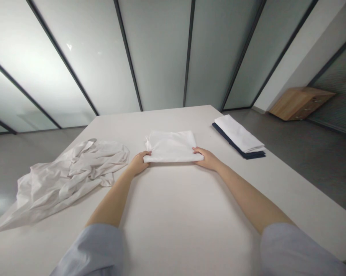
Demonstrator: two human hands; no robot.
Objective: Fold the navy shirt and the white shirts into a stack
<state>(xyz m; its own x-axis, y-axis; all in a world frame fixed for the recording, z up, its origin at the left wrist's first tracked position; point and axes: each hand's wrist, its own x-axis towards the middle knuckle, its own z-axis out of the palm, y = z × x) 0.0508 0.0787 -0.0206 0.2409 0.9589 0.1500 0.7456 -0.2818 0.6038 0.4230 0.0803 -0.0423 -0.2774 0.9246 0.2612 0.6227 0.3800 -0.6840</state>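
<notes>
A white garment (173,145), folded into a flat rectangle, lies in the middle of the table. My left hand (140,163) grips its near left corner, fingers over the top and thumb at the near edge. At the near right corner, my right hand (207,159) holds the same folded edge in a similar way. Both hands are closed on the cloth. A small twisted bit of fabric sticks out at the garment's far left side. What kind of garment it is cannot be made out.
Crumpled white clothing (75,176) spreads over the table's left side. Along the right edge, a folded white cloth (238,132) rests on a folded dark navy one (251,155). The white table (173,218) stands before frosted glass panels. A wooden cabinet (293,102) is on the floor at right.
</notes>
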